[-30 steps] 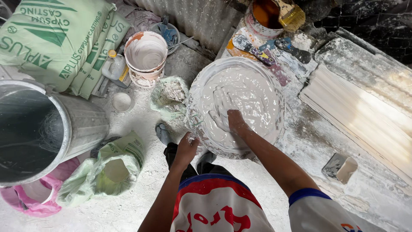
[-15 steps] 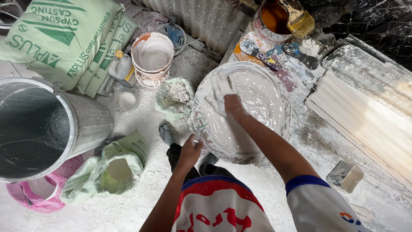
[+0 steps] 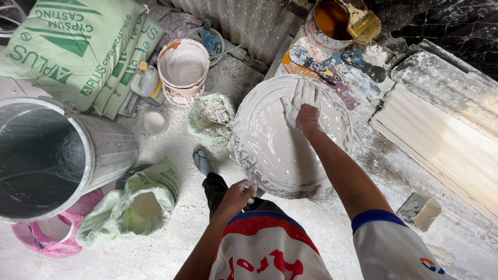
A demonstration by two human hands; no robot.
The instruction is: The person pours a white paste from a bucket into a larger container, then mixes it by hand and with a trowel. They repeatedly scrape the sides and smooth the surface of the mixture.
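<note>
A big round mould covered in wet white plaster lies in front of me. My right hand, coated in plaster, presses flat with spread fingers on its far part. My left hand grips the mould's near rim, fingers curled over the edge. My foot in a grey sandal stands just left of the mould.
A large metal bin stands at left, green sacks behind it. A plaster-stained bucket, an open bag of powder, a green bag, a tin with a brush, scrapers and white moulded strips lie around.
My right hand has slid across the wet plaster toward the mould's far edge. My left hand stays on the near rim. The view has shifted slightly.
</note>
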